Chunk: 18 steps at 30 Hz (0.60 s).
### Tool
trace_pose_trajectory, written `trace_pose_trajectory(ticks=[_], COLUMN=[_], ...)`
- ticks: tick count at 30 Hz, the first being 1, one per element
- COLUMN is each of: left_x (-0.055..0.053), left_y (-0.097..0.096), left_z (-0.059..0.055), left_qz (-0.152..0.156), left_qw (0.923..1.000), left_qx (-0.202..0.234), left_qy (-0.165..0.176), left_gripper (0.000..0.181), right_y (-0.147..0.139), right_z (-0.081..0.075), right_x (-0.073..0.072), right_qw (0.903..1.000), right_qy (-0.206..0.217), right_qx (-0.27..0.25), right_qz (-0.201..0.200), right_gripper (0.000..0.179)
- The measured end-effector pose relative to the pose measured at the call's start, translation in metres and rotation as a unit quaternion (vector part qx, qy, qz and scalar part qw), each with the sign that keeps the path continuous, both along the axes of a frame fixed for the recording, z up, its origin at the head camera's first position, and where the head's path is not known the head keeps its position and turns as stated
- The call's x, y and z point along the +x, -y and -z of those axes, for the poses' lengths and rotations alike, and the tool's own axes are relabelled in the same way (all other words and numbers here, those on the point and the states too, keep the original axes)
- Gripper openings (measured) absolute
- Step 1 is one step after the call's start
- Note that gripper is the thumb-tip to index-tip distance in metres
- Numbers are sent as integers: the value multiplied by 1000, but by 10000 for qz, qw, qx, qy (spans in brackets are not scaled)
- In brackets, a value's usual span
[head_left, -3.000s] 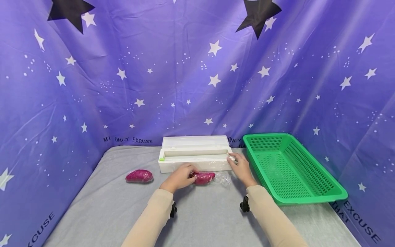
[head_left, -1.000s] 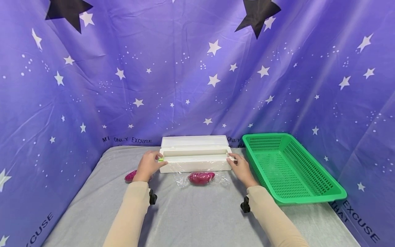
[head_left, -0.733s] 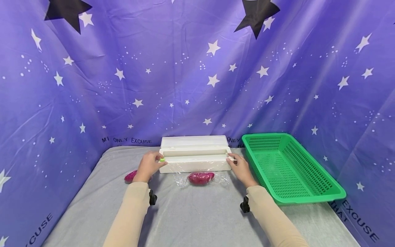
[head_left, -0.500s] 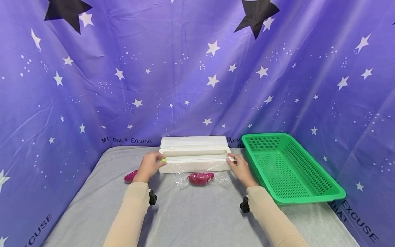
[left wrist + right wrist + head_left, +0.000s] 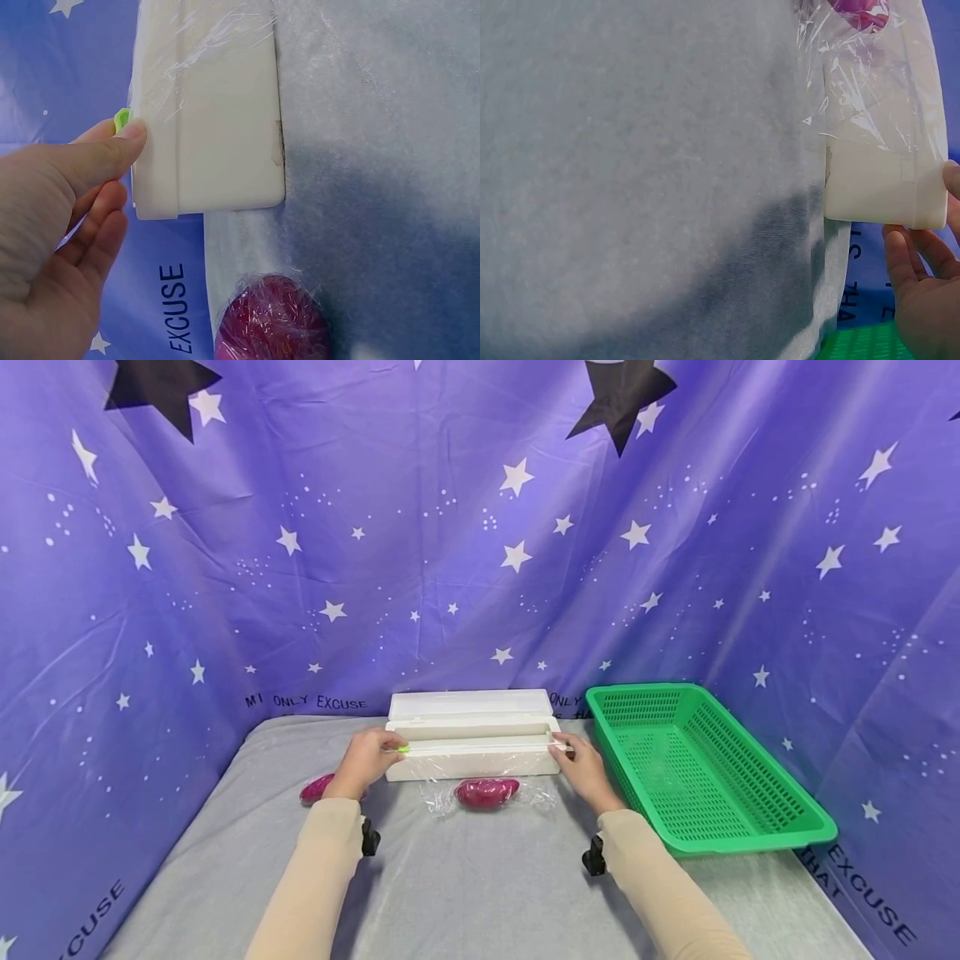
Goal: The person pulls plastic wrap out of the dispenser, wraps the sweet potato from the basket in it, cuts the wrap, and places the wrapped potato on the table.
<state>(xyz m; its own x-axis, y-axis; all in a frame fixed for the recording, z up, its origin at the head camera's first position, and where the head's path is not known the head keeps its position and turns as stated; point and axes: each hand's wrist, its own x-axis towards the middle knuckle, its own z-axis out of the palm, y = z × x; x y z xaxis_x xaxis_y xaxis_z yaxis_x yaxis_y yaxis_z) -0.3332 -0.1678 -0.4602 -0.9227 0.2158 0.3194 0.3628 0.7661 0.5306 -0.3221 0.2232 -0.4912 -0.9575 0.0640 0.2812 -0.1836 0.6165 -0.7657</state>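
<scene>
A white cling film dispenser (image 5: 480, 766) lies across the back of the table, its translucent lid (image 5: 471, 702) raised. At its left end my left hand (image 5: 367, 760) pinches the small lime-green slide cutter (image 5: 122, 118) between thumb and index finger; the other fingers curl loosely. My right hand (image 5: 587, 772) grips the dispenser's right end, thumb in front and fingers at the corner. Clear cling film (image 5: 861, 105) hangs from the dispenser's front edge and surrounds a purple sweet potato (image 5: 487, 793) in front. A second film-wrapped sweet potato (image 5: 274, 322) lies left, partly hidden by my left hand.
A green plastic basket (image 5: 757, 842) with perforated walls stands to the right, close to my right hand. Grey cloth (image 5: 465, 885) covers the table. A purple star-printed curtain (image 5: 427, 568) rises directly behind the dispenser and along both sides.
My left hand has let go of the middle sweet potato and moved left to the green cutter. The cutter has since slid slightly right along the edge. My right hand stays at the dispenser's end.
</scene>
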Motion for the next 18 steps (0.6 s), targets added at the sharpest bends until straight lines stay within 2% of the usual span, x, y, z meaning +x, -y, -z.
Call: trace_pose_trajectory(ticks=[10,18], left_x=[-1,-1], left_y=[0,3], left_z=[-2,-2], left_qz=[244,416], left_qw=[9996,9991], left_qx=[-72,-73], left_qy=[-120,-69], left_gripper=[19,22], right_y=[1,1], right_z=[0,0], right_x=[0,0], right_qw=[10000,10000], right_qy=[14,-56], right_qx=[-16,29], right_qz=[-2,29], right_gripper=[38,38])
